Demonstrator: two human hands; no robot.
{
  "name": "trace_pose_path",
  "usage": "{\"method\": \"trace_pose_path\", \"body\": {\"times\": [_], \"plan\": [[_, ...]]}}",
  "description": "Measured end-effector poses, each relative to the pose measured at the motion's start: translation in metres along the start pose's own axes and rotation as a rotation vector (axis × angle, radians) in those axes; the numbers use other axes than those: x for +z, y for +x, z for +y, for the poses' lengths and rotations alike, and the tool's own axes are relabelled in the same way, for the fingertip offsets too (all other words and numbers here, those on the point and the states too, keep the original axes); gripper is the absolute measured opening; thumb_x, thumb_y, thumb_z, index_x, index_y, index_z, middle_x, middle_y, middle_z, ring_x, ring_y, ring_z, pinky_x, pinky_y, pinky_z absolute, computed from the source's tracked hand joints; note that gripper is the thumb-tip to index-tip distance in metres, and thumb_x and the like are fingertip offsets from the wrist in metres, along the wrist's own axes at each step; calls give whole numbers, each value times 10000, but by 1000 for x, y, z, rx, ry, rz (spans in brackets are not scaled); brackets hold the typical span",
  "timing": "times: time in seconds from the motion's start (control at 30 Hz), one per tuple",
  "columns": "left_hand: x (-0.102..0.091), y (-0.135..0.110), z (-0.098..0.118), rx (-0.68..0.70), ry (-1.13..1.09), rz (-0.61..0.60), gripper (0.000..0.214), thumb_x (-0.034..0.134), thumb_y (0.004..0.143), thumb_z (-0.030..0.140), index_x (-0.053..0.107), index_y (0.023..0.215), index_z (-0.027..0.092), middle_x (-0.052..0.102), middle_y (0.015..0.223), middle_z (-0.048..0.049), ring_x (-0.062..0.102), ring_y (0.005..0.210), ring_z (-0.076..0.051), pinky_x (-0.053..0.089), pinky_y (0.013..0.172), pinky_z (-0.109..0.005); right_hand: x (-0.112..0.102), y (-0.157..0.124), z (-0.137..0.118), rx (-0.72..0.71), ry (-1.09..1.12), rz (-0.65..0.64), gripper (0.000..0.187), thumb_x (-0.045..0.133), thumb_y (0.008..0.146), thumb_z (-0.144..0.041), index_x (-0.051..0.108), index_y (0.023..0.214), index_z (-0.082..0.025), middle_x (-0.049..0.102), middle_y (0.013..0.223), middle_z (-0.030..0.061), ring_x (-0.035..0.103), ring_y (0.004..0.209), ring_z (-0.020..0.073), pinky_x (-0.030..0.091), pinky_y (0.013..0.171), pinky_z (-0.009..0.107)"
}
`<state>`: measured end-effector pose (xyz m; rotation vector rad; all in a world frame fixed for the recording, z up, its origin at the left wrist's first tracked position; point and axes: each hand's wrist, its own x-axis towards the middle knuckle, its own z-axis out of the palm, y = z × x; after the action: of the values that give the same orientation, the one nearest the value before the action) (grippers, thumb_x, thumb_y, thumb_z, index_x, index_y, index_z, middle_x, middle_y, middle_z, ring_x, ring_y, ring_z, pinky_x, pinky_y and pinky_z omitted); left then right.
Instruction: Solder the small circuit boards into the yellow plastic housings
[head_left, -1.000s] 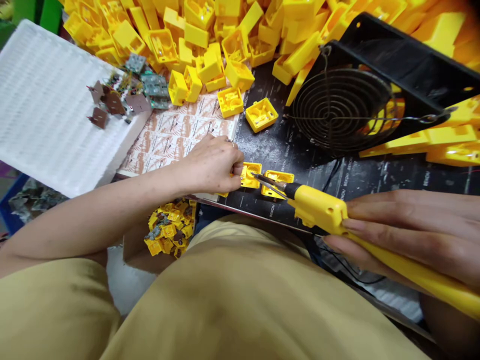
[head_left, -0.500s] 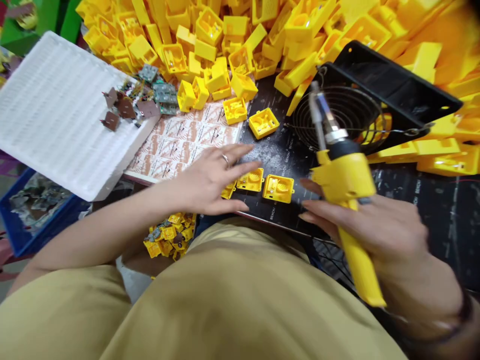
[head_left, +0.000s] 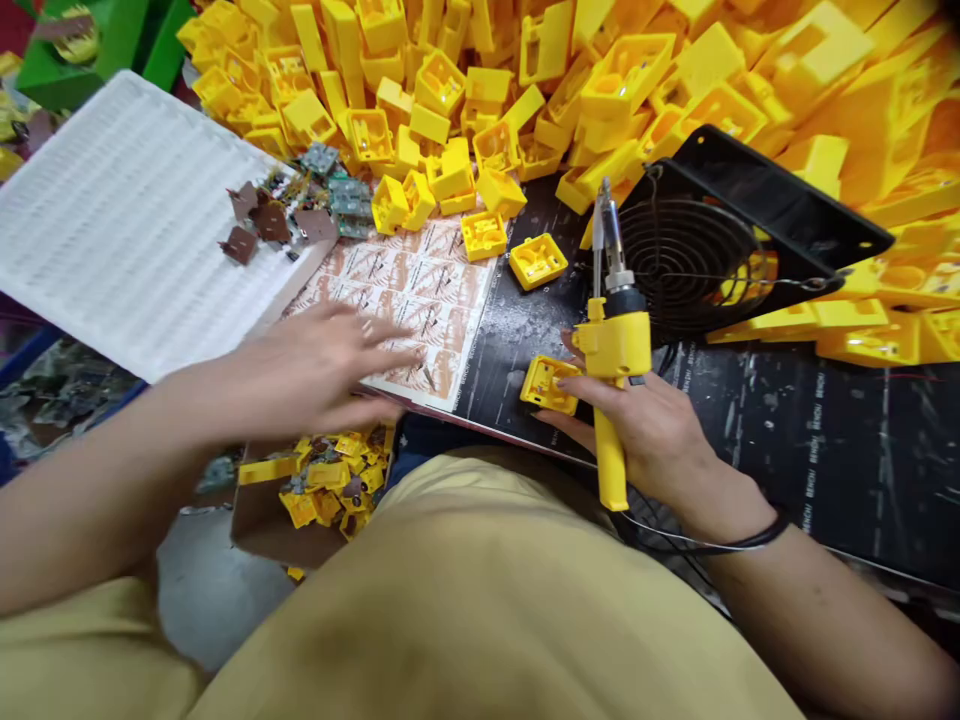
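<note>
My right hand [head_left: 660,430] is closed on a yellow soldering gun [head_left: 615,345], whose metal tip points away from me. The thumb and fingers of that hand also reach around a small open yellow plastic case [head_left: 550,386] on the black bench. My left hand [head_left: 330,370], somewhat blurred, is over the near edge of a printed sticker sheet [head_left: 431,345]. Its fingers are spread and nothing shows in them. Two more yellow cases, a nearer one [head_left: 538,261] and one beside it [head_left: 484,235], lie further back.
Yellow cases [head_left: 450,170] are heaped along the back. A black fan with a wire guard [head_left: 675,260] stands right of the gun. Circuit boards [head_left: 350,205] lie by a white foam tray [head_left: 135,220]. Below the bench edge, a carton [head_left: 262,515] holds yellow parts.
My left hand has moved left, away from the cases near the bench edge. My right hand has come left with the soldering gun to one case; the other cases there no longer show.
</note>
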<state>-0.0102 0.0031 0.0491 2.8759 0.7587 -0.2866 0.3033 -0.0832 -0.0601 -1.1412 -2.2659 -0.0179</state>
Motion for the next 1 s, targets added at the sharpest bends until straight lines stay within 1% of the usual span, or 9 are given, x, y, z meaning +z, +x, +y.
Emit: {"method": "trace_pose_path", "body": {"times": [0.17, 0.27, 0.4, 0.5, 0.57, 0.63, 0.77, 0.87, 1.0], "plan": [[33, 135, 3, -247, -1, 295, 615, 478, 939, 455, 383, 1463, 149, 467, 1448, -174, 406, 1343, -354, 274, 1103, -525, 0, -1, -4, 20, -19, 38, 428, 729, 812, -245, 509, 1178, -215, 684, 934, 45, 681, 893, 201, 569, 821, 338], [39, 168, 4, -252, -23, 308, 639, 559, 900, 424, 422, 1431, 98, 519, 1380, -210, 399, 1329, -401, 247, 1096, -581, -6, -7, 0, 50, -5, 41, 448, 721, 816, -225, 494, 1203, -227, 686, 974, 43, 682, 910, 202, 575, 827, 348], [29, 142, 4, 144, -150, -2, 441, 595, 862, 238, 580, 1299, 182, 602, 1334, -114, 517, 1250, -318, 386, 1044, -493, -10, -14, 8, 69, 31, 39, 463, 718, 819, -217, 480, 1216, -225, 685, 1003, 45, 680, 940, 202, 578, 826, 338], [25, 114, 5, 392, -279, -99, 549, 467, 814, 31, 592, 1284, 287, 518, 1454, -11, 384, 1411, -245, 329, 1131, -478, -8, -14, 11, 69, 64, 4, 446, 708, 827, -207, 481, 1211, -220, 683, 1006, 44, 675, 943, 196, 575, 819, 327], [27, 104, 2, 326, -337, 10, 622, 392, 787, -11, 588, 1285, 305, 467, 1495, 10, 324, 1451, -206, 327, 1145, -471, -7, -13, 12, 69, 82, -30, 421, 687, 841, -194, 486, 1209, -223, 680, 1008, 42, 671, 958, 194, 572, 820, 325], [33, 101, -6, 137, -347, 176, 576, 368, 815, 22, 587, 1285, 274, 490, 1475, -22, 418, 1390, -191, 392, 1102, -438, -7, -12, 12, 79, 89, -46, 416, 675, 852, -200, 481, 1218, -225, 678, 1009, 44, 669, 971, 197, 571, 809, 322], [49, 116, -30, -237, -114, 441, 456, 489, 905, 295, 517, 1352, 209, 543, 1397, -118, 492, 1283, -283, 393, 1058, -486, -6, -6, 9, 85, 63, -8, 428, 680, 847, -203, 476, 1223, -211, 679, 1016, 57, 671, 891, 186, 569, 768, 317], [59, 131, -40, -330, 61, 433, 527, 501, 913, 410, 492, 1371, 150, 544, 1380, -176, 529, 1207, -331, 427, 989, -489, -5, 7, 5, 43, 38, -3, 399, 682, 843, -198, 495, 1194, -181, 678, 999, 76, 659, 872, 185, 564, 794, 331], [59, 123, -41, -225, 151, 340, 400, 409, 956, 306, 602, 1262, 135, 563, 1356, -189, 637, 1022, -290, 496, 827, -413, -7, 24, 2, -16, 62, -35, 393, 698, 837, -274, 501, 1163, -176, 668, 987, 75, 641, 961, 205, 520, 950, 407]]}}
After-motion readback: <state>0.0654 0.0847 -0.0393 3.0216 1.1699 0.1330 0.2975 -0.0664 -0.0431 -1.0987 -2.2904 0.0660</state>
